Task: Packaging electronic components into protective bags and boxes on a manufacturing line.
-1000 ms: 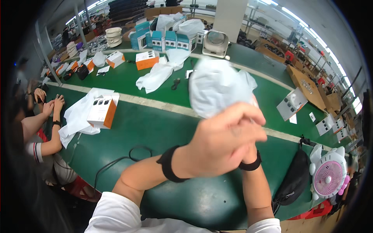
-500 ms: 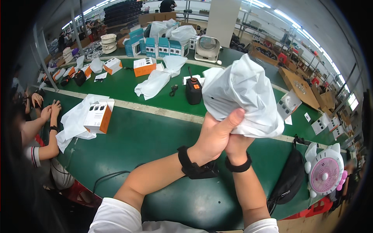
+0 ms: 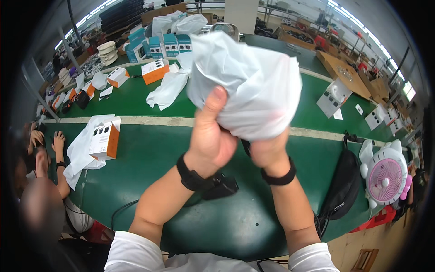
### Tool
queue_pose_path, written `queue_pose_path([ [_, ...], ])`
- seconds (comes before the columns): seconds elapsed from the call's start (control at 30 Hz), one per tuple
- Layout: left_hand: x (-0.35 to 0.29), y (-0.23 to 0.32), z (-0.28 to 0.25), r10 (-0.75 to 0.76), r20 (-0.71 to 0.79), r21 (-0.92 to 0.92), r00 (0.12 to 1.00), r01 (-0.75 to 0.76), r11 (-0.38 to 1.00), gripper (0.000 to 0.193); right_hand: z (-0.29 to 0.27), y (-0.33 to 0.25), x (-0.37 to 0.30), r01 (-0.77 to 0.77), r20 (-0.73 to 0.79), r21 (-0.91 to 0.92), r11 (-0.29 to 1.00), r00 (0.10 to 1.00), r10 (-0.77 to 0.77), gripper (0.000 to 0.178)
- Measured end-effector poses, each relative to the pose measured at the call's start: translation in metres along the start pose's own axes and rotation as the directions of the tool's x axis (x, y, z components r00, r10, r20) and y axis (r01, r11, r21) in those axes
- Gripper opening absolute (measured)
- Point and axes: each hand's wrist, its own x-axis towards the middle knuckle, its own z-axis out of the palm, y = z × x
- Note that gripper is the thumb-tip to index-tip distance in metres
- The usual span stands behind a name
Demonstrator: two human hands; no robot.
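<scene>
A crumpled white plastic bag (image 3: pixel 244 84) is held up over the table in front of me, bulging as if something is in it. My left hand (image 3: pixel 209 138) grips its lower left side, thumb pressed on the front and the other fingers behind. Underneath its lower right corner, my right hand (image 3: pixel 270 149) supports it; a pinkish patch shows through the plastic there, and its fingers are covered. What the bag contains cannot be seen. Both wrists wear black straps, and a black box-shaped device (image 3: pixel 220 187) is beside the left one.
A white-and-orange box (image 3: pixel 105 141) lies on white plastic at left, near a person's hands (image 3: pixel 58 143). Farther back are another white bag (image 3: pixel 166 89), an orange box (image 3: pixel 155 71) and blue boxes (image 3: pixel 170 44). At right are a black pouch (image 3: pixel 340 192) and a pink-and-white fan (image 3: pixel 384 179).
The bag has moved left and turned, now showing a wider side. My hands have moved apart beneath it. The black-and-orange device behind has become hidden, and my view has shifted.
</scene>
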Motion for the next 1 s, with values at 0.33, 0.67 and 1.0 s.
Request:
queue_pose_path([
  [0.33, 0.053, 0.016, 0.010, 0.313, 0.135, 0.296, 0.940, -0.340, 0.893, 0.040, -0.049, 0.026, 0.015, -0.365, -0.197, 0.412, 0.835, 0.859, 0.472, 0.051],
  [0.67, 0.189, -0.081, -0.060, -0.237, 0.287, 0.919, 0.928, -0.337, -0.204, 0.062, -0.136, 0.038, 0.024, -0.412, -0.475, 0.560, 0.719, 0.551, 0.686, 0.037],
  [1.0, 0.211, -0.193, -0.093, -0.428, 0.329, 0.422, 0.842, -0.536, -0.731, 0.040, -0.133, 0.039, 0.030, -0.341, -0.502, 0.327, 0.881, 0.727, 0.468, 0.035],
])
